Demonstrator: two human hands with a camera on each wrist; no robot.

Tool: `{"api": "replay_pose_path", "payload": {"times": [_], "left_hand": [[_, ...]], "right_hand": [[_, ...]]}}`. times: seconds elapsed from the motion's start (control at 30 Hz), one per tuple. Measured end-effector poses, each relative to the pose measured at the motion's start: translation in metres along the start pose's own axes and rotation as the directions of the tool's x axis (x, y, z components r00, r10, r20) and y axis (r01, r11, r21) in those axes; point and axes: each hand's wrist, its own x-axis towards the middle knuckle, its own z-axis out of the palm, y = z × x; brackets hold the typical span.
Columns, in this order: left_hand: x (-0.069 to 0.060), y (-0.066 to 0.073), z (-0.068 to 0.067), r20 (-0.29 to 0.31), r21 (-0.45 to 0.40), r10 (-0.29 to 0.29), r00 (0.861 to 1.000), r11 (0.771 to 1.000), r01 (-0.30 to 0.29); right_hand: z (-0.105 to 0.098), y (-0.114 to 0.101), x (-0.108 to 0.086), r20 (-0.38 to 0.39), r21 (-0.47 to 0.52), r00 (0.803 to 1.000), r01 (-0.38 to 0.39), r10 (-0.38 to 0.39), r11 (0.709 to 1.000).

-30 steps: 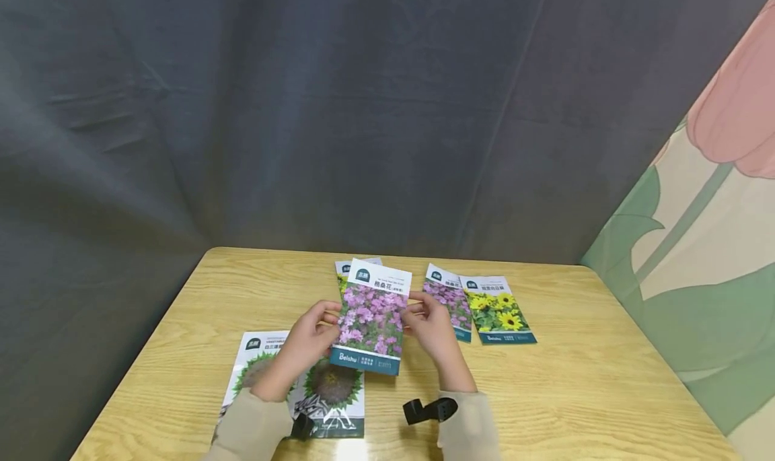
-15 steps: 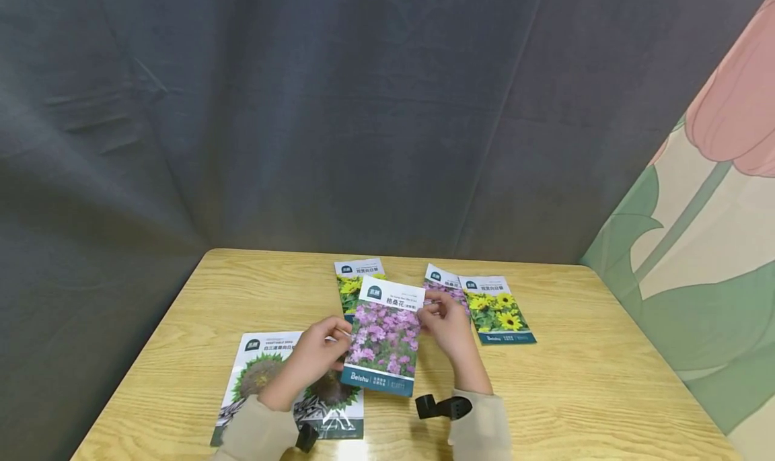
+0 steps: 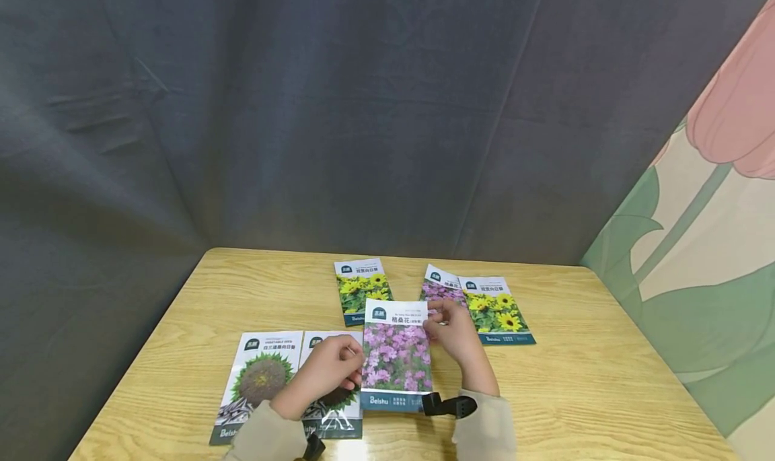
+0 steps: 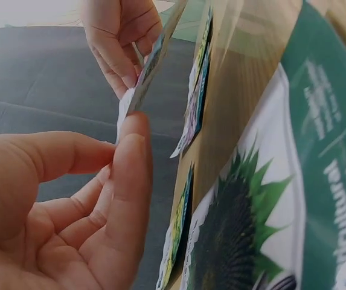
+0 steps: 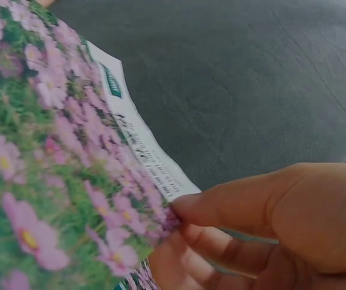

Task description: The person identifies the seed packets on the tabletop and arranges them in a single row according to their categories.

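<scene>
A seed packet (image 3: 396, 357) with pink flowers on its front is held up off the table, facing the head camera. My right hand (image 3: 454, 333) pinches its upper right edge; the right wrist view shows the thumb (image 5: 233, 202) on the printed face. My left hand (image 3: 329, 370) is at the packet's left edge, and in the left wrist view thumb and forefinger (image 4: 130, 175) pinch that edge. Beneath the left hand lie two large sunflower seed packets, one at the left (image 3: 260, 380) and one partly hidden (image 3: 339, 420).
Farther back on the wooden table (image 3: 593, 380) lies a yellow-flower packet (image 3: 360, 289). Right of it, another pink-flower packet (image 3: 442, 289) sits beside a second yellow-flower packet (image 3: 499, 313), partly hidden by my right hand. A dark curtain (image 3: 363, 111) hangs behind the table.
Both hands have brought the held pink-flower packet right and nearer to me, and it has straightened from its tilt. The rear yellow-flower packet and the large sunflower packets show more now.
</scene>
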Motion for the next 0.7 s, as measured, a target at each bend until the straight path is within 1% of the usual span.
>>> {"api": "replay_pose_path", "payload": {"times": [0.17,0.33,0.5,0.7], "left_hand": [[0.0,-0.003,0.004,0.026,0.0,-0.028,0.999,1.0,0.028],[-0.001,-0.004,0.009,0.052,0.017,-0.048,0.997,0.999,0.048],[-0.004,-0.004,0.012,0.038,0.086,-0.056,0.998,0.995,0.052],[-0.003,-0.009,0.014,0.019,0.178,-0.051,0.999,0.983,0.047]], "right_hand": [[-0.002,0.002,-0.001,0.048,-0.052,0.997,-0.058,0.06,0.997],[-0.002,0.005,-0.002,0.095,-0.099,0.987,-0.123,0.133,0.987],[0.0,0.01,-0.002,0.144,-0.088,0.973,-0.169,0.181,0.982],[0.004,0.015,0.0,0.176,-0.09,0.963,-0.189,0.203,0.978]]}}
